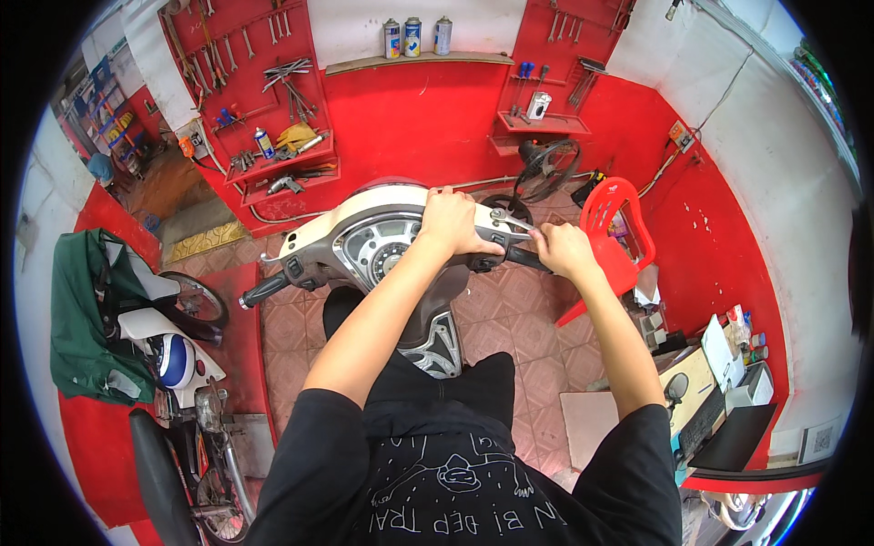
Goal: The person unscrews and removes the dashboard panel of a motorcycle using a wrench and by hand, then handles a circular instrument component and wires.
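A red wall (419, 118) runs across 12 o'clock, and before it stands a motor scooter (364, 214), its cream-topped handlebar just above the middle of the view, with the person's legs astride it. A parked motorcycle (159, 464) is at 8 o'clock, and a red plastic chair (612, 189) is between 2 and 3. The round instrument dial (390, 262) faces the person; at its 2 o'clock the left hand (451, 223) lies spread over the cover, thumb stretched toward the right grip (526, 257). The right hand (564, 250), at 3 o'clock, is curled, seemingly pinching the outer end of a slim silver piece (517, 226); whether that is a wrench or the brake lever, I cannot tell. The step appears to be working this piece while bracing the bar; the next move calls for a steady left hand and a controlled right-hand pull.
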Demonstrator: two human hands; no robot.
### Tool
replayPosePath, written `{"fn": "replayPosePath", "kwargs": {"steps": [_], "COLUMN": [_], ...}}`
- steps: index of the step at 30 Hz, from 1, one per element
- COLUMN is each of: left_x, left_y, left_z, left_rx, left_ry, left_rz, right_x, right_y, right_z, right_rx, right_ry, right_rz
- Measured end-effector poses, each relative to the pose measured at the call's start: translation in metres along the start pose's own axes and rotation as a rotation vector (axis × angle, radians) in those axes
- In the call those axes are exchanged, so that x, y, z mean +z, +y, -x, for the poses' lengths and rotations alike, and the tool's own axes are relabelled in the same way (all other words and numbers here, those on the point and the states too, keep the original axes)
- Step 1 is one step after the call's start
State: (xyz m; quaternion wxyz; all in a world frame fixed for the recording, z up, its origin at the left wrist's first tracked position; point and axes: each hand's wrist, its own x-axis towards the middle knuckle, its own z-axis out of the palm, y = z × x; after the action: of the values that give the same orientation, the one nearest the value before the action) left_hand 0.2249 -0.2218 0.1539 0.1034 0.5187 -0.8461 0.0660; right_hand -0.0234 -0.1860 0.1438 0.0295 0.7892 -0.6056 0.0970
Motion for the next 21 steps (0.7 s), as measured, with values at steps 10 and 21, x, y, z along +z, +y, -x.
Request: {"fn": "replayPosePath", "kwargs": {"steps": [10, 21], "left_x": [0.000, 0.056], "left_y": [0.001, 0.107], "left_z": [-0.003, 0.049], "left_rx": [-0.033, 0.614], "left_ry": [-0.060, 0.158], "left_rz": [-0.019, 0.390], "right_x": [0.011, -0.017], "right_y": [-0.014, -0.013], "right_z": [0.015, 0.013], "right_rx": [0.102, 0.118], "right_ry": [0.141, 0.024], "right_rz": [0.031, 0.022]}}
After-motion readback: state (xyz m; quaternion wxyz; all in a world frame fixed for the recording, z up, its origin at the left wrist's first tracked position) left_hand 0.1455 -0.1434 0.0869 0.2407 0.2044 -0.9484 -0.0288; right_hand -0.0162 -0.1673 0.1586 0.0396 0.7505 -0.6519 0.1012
